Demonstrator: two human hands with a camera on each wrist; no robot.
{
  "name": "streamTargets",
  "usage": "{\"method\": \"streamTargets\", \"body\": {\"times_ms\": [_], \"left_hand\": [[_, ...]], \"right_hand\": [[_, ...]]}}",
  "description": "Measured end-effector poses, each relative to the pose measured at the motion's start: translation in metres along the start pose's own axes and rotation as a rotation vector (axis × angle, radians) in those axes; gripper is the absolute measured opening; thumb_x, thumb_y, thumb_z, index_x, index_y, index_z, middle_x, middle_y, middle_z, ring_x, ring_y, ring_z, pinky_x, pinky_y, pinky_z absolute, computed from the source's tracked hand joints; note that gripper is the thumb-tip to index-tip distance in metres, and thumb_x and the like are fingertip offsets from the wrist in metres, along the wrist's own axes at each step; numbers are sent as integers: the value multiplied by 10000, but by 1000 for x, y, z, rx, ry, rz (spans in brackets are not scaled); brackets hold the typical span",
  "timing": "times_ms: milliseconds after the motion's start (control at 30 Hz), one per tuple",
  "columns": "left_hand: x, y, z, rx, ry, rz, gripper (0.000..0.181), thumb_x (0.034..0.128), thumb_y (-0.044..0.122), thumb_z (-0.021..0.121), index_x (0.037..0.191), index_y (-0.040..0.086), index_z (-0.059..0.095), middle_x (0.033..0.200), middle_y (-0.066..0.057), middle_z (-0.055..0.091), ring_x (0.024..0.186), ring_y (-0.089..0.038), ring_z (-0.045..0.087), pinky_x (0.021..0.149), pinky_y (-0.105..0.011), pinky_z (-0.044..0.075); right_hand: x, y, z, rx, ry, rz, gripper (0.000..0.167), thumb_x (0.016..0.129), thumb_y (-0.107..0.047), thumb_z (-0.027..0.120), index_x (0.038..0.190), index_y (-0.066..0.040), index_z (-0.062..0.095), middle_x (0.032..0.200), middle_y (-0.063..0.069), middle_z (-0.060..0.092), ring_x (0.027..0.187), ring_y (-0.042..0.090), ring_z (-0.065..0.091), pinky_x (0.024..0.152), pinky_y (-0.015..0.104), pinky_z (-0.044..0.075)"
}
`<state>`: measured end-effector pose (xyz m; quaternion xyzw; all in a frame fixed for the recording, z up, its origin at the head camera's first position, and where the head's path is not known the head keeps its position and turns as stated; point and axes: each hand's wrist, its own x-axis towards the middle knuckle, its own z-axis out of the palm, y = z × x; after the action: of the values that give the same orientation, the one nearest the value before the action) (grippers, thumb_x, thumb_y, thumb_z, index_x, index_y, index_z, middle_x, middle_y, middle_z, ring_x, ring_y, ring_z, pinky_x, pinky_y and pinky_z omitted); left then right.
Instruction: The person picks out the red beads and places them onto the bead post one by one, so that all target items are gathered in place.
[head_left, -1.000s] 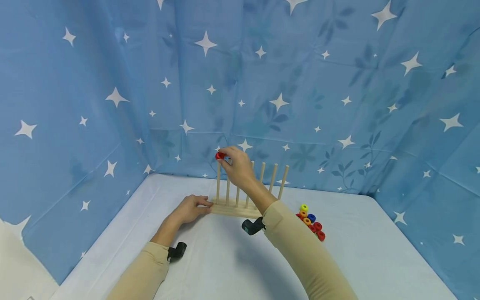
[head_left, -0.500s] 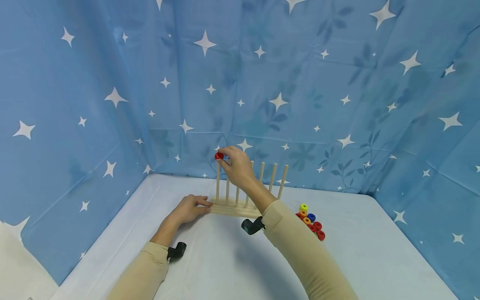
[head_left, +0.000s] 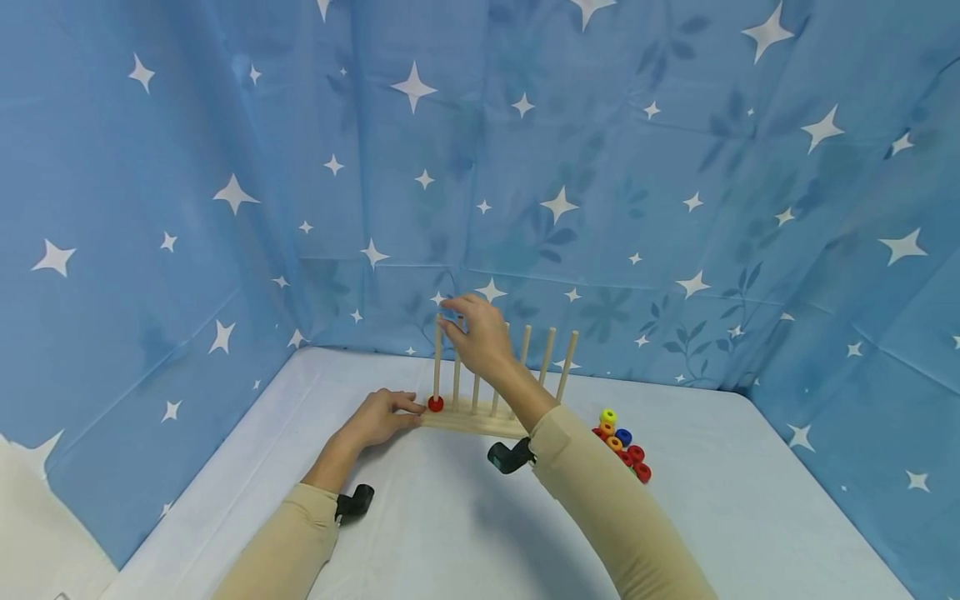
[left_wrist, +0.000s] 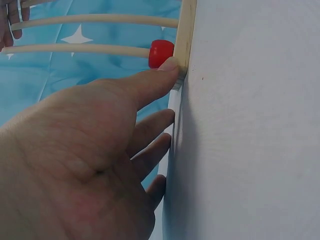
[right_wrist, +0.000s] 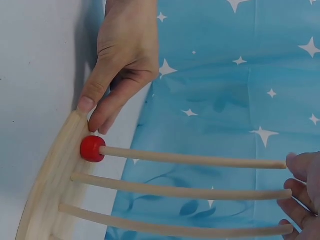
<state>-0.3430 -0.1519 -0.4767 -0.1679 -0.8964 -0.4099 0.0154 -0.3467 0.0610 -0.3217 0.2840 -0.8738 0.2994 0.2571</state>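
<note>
A wooden peg rack [head_left: 472, 423] with several upright pegs stands on the table. One red bead [head_left: 436, 404] sits at the foot of its leftmost peg [head_left: 438, 358], against the base; the bead [left_wrist: 161, 54] also shows beside the left thumb in the left wrist view. My left hand [head_left: 381, 417] holds the rack's left end between thumb and fingers. Up at the top of the leftmost peg is my right hand [head_left: 480, 335], thumb and forefinger apart with no bead between them. In the right wrist view, the right thumb [right_wrist: 298, 165] is at the peg's tip.
To the right of the rack lies a pile of loose beads [head_left: 636, 454] in red, orange, blue and yellow, partly behind the right sleeve [head_left: 607, 492]. A blue star-patterned curtain [head_left: 480, 167] hangs behind and beside the white-covered table [head_left: 420, 517].
The red bead has left my right fingers and dropped down the leftmost peg to the base. My right fingers have parted at the peg's top; the left hand has stayed put.
</note>
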Motion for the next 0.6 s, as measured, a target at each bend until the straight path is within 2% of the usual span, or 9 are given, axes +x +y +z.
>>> {"method": "streamTargets", "body": {"times_ms": [133, 367, 600], "left_hand": [[0, 0, 0, -6, 1, -7, 203, 936, 189, 786, 1120, 113, 828, 1421, -188, 647, 1413, -428, 523, 1190, -588, 380], [1, -1, 0, -18, 0, -19, 197, 933, 194, 792, 1110, 118, 831, 1429, -180, 643, 1426, -430, 508, 1203, -589, 363], [1, -2, 1, -10, -5, -25, 197, 935, 188, 789, 1116, 124, 830, 1436, -180, 635, 1429, -433, 503, 1205, -601, 353]], "right_hand": [[-2, 4, -1, 24, 21, -9, 281, 1008, -183, 707, 1267, -80, 739, 1280, 98, 713, 1028, 265, 703, 853, 413, 586], [-4, 5, -10, 50, 95, -89, 237, 996, -141, 717, 1212, -52, 749, 1220, 109, 733, 1156, 284, 682, 989, 431, 556], [-8, -2, -24, 87, 169, -143, 250, 982, -167, 741, 1207, -58, 755, 1225, 91, 732, 1194, 276, 670, 1049, 445, 526]]}}
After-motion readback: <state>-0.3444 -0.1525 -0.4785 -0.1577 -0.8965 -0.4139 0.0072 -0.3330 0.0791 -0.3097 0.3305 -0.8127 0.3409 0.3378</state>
